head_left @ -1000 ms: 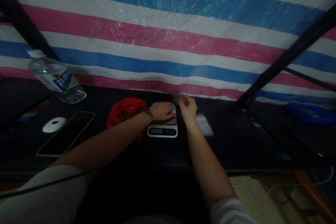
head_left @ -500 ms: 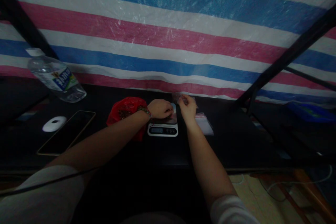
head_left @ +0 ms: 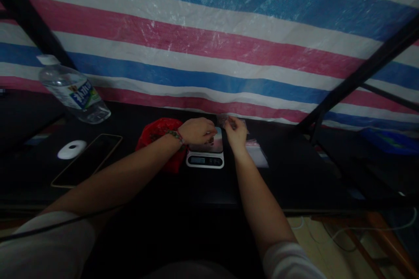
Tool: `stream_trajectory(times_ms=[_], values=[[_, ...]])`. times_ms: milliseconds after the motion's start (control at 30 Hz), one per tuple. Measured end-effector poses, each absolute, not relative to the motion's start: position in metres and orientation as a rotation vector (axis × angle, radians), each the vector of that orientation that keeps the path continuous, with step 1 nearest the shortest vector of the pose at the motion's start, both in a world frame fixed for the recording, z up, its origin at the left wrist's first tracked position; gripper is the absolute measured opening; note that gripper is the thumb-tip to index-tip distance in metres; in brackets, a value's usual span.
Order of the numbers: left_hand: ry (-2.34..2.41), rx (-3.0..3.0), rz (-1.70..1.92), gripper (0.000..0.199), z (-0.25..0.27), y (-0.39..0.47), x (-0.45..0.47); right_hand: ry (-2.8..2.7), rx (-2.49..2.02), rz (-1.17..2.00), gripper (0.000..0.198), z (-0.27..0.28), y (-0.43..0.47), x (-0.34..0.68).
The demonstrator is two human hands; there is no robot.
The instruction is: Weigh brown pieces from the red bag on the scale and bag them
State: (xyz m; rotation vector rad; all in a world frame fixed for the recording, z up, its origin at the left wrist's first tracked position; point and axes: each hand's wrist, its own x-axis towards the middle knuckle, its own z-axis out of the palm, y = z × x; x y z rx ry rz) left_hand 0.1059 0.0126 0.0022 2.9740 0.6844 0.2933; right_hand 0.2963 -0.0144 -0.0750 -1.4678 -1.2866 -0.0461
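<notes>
Left hand [head_left: 197, 131] just eased back, baring more plate on the digital scale [head_left: 207, 153] on the bench [head_left: 294, 170]. Half-curled, couldn't tell if it held anything. Right hand [head_left: 237, 133] had fingertips pinched on a clear plastic bag [head_left: 221, 120].

The left hand [head_left: 197, 131], wearing a beaded bracelet [head_left: 179, 136], is positioned over the plate of a white-fronted scale [head_left: 206, 161], its display lit but illegible. The right hand [head_left: 236, 134], just beyond the scale's right edge, has its fingers at a clear bag [head_left: 222, 120], grip not verifiable, with further small bags [head_left: 258, 157] beside its wrist. On the black table [head_left: 294, 178], a red bag [head_left: 149, 135] lies partly behind the left forearm, with a phone [head_left: 87, 161], a white case [head_left: 71, 149] and a tilted-looking bottle [head_left: 60, 82] farther left.
</notes>
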Motion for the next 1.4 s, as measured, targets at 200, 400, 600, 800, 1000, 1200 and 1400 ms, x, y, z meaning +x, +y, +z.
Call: stream_trajectory(times_ms=[200,400,600,800,1000,1200,1400], values=[[0.882,2.918,0.208,0.036,-0.009,-0.059,0.097,-1.290,-1.464,-0.059,0.026,-0.076,-0.014,0.297],[1.028,2.803,-0.188,0.067,-0.050,-0.136,0.108,-1.290,-1.467,-0.053,0.026,-0.076,-0.014,0.295],[1.109,2.730,-0.120,0.068,-0.061,-0.141,0.113,-1.295,-1.472,-0.042,0.026,-0.077,-0.013,0.297],[1.212,2.692,0.260,0.033,-0.036,-0.091,0.085,-1.366,-1.464,-0.071,0.027,-0.077,-0.012,0.297],[1.324,2.677,0.339,0.041,-0.016,-0.021,0.072,-1.413,-1.437,-0.056,0.029,-0.075,-0.013,0.294],[1.318,2.583,0.174,0.051,-0.035,0.003,0.092,-1.424,-1.433,-0.024,0.029,-0.077,-0.012,0.295],[1.214,2.480,0.183,0.032,-0.037,0.013,0.100,-1.465,-1.438,0.003,0.030,-0.076,-0.012,0.294]])
